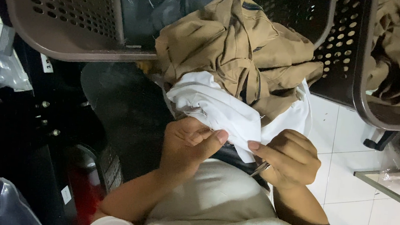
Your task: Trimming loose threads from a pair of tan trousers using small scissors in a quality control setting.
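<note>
While two baskets (72, 24) flank it, both hands' grips (190, 143) (292, 159) pinch one white lining (219, 110).

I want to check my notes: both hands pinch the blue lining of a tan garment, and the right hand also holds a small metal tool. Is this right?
Not quite. The head view shows the lining is white, not blue. The rest holds: the left hand and right hand pinch it on the tan garment, and the right hand also holds a small metal tool.

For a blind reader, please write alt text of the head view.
Two bare hands, left hand and right hand, pinch white fabric of a tan garment on the lap; the right also holds small metal snips. Perforated baskets stand behind.
</note>
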